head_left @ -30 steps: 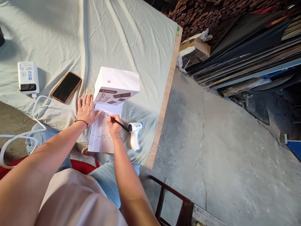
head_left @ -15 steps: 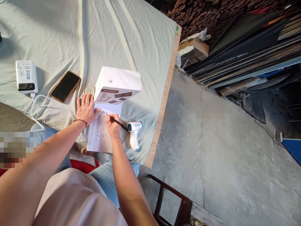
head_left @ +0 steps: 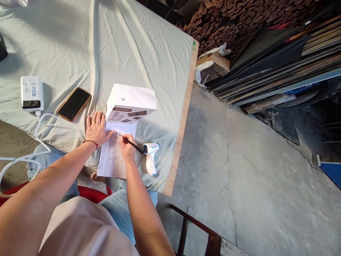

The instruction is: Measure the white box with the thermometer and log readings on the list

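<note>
A sheet of paper (head_left: 110, 160) covered in rows of handwriting lies at the table's front edge. My right hand (head_left: 128, 147) rests on it, fingers closed round a black pen (head_left: 134, 145) whose tip is at the writing. My left hand (head_left: 97, 129) lies flat with fingers spread, its thumb on the paper's left side and the other fingers on the cloth. Just beyond both hands stands a white box (head_left: 131, 101) with brown print, over the paper's far end. A white and blue infrared thermometer (head_left: 151, 158) lies right of my right hand, close to the pen's back end.
Left of the box are a smartphone (head_left: 74, 104) in a brown case and a white power bank (head_left: 32, 93) with a white cable (head_left: 37, 137). Pale cloth (head_left: 61, 42) covers the table. A dark metal frame (head_left: 191, 222) stands on the concrete floor (head_left: 213, 160) at right.
The whole view has shifted slightly, so the table things appear a little lower. My right hand still holds the pen on the paper, and my left hand stays flat.
</note>
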`<state>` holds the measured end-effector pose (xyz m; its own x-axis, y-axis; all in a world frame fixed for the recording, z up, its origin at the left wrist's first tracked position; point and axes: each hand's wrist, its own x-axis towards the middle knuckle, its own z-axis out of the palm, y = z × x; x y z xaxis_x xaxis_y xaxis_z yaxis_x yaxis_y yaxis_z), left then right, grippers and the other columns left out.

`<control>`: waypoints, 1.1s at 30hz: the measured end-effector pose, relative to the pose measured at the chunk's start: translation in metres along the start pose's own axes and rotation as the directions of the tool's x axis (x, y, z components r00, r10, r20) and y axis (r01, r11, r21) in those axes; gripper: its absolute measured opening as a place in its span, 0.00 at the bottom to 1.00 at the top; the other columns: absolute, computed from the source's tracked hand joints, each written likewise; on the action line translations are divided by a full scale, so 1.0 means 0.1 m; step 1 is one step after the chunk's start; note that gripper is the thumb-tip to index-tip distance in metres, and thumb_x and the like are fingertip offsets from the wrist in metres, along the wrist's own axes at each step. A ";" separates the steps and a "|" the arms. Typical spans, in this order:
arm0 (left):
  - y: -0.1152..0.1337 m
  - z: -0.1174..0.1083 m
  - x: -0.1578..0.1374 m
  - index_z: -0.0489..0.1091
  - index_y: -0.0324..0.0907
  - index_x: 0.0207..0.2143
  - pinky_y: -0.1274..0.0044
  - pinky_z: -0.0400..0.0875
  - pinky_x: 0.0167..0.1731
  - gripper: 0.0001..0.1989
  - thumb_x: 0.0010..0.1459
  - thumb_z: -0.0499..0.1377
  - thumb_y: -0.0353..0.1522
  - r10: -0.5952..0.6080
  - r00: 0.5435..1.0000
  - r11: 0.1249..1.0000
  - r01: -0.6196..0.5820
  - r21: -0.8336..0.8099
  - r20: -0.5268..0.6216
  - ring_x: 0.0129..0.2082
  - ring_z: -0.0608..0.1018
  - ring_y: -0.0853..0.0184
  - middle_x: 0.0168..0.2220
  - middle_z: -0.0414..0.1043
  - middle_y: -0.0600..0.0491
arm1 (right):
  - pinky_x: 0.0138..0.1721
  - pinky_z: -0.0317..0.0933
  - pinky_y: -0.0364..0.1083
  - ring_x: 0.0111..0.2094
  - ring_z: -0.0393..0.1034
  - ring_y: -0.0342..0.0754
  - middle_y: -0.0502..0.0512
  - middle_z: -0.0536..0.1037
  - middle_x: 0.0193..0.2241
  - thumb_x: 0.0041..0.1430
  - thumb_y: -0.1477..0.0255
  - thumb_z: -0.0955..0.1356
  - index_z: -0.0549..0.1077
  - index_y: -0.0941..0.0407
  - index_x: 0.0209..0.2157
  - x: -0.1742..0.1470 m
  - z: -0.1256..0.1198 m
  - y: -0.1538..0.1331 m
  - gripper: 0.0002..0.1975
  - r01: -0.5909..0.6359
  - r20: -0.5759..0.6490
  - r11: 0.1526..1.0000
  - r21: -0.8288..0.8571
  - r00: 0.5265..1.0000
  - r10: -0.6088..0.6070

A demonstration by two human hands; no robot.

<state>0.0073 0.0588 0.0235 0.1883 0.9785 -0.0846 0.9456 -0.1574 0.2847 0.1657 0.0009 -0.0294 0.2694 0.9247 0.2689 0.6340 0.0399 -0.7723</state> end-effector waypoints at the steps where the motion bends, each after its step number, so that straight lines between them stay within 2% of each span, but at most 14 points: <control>1: 0.00 0.01 0.00 0.48 0.33 0.68 0.57 0.33 0.67 0.43 0.59 0.48 0.52 -0.001 1.000 1.000 0.001 -0.002 0.002 0.71 0.45 0.51 0.70 0.45 0.40 | 0.35 0.68 0.45 0.28 0.70 0.45 0.50 0.77 0.26 0.59 0.62 0.63 0.69 0.52 0.31 0.00 0.00 0.00 0.09 -0.001 0.000 1.000 -0.001 1.000 0.001; 15: 0.02 -0.02 0.00 0.50 0.32 0.68 0.56 0.34 0.67 0.42 0.60 0.48 0.50 -0.001 1.000 1.000 0.001 -0.014 -0.008 0.71 0.47 0.51 0.70 0.45 0.39 | 0.35 0.68 0.45 0.29 0.70 0.46 0.50 0.77 0.26 0.60 0.61 0.62 0.69 0.52 0.31 0.00 -0.03 -0.03 0.10 -0.026 0.018 1.000 -0.001 0.999 0.026; 21: 0.02 -0.03 0.00 0.49 0.32 0.68 0.56 0.34 0.67 0.42 0.60 0.48 0.50 -0.001 1.000 1.000 0.001 -0.010 0.008 0.71 0.46 0.51 0.70 0.45 0.39 | 0.33 0.67 0.45 0.27 0.69 0.46 0.50 0.76 0.25 0.59 0.60 0.63 0.68 0.52 0.30 0.01 -0.02 -0.03 0.11 -0.008 -0.012 0.999 0.041 1.000 0.009; 28: 0.03 -0.03 0.00 0.49 0.31 0.68 0.55 0.34 0.67 0.41 0.61 0.47 0.50 0.002 1.000 1.000 -0.002 -0.005 0.004 0.71 0.46 0.51 0.70 0.45 0.39 | 0.34 0.68 0.45 0.27 0.70 0.46 0.50 0.76 0.25 0.60 0.60 0.61 0.68 0.52 0.30 0.02 -0.03 -0.02 0.11 -0.010 0.020 1.000 -0.005 1.000 0.010; 33: 0.02 -0.01 0.00 0.49 0.32 0.68 0.56 0.34 0.67 0.42 0.60 0.47 0.52 0.002 1.000 1.000 -0.002 -0.006 -0.005 0.71 0.46 0.51 0.70 0.45 0.39 | 0.33 0.68 0.45 0.27 0.70 0.46 0.50 0.76 0.25 0.60 0.60 0.61 0.68 0.52 0.30 0.01 -0.02 -0.01 0.12 -0.013 -0.011 1.000 0.007 1.000 0.013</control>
<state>0.0085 0.0592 0.0253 0.1891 0.9787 -0.0795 0.9435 -0.1587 0.2908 0.1661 0.0007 -0.0272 0.2860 0.9208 0.2653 0.6252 0.0305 -0.7799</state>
